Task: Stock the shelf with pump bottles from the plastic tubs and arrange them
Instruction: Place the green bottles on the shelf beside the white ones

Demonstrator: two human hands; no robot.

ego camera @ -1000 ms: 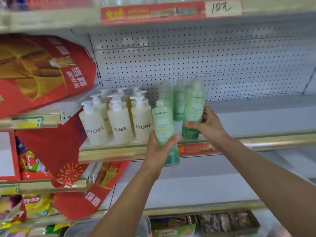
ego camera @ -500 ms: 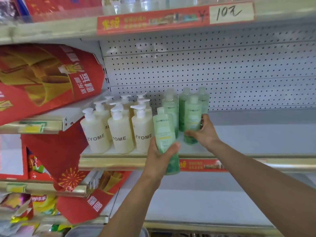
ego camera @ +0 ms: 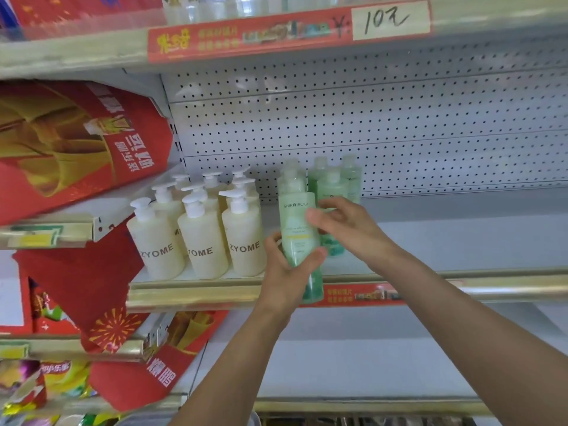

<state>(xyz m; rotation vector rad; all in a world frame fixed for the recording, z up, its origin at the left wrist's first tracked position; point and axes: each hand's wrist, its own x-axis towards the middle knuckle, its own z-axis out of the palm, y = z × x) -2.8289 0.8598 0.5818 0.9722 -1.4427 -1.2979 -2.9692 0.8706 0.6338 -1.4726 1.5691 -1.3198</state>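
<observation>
The green bottle [ego camera: 297,229] is upright in front of the shelf's front edge [ego camera: 196,292], right of the white bottles [ego camera: 199,238], the left hand [ego camera: 284,276] wrapped round its lower half. The right hand [ego camera: 344,224] has let go of the standing green bottle [ego camera: 330,192] it held a moment ago and now reaches left, fingers loosely spread, fingertips touching the held bottle's label.

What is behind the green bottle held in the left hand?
Behind the held green bottle, more green bottles stand on the shelf; the bottle and the right hand cover their lower parts.
</observation>
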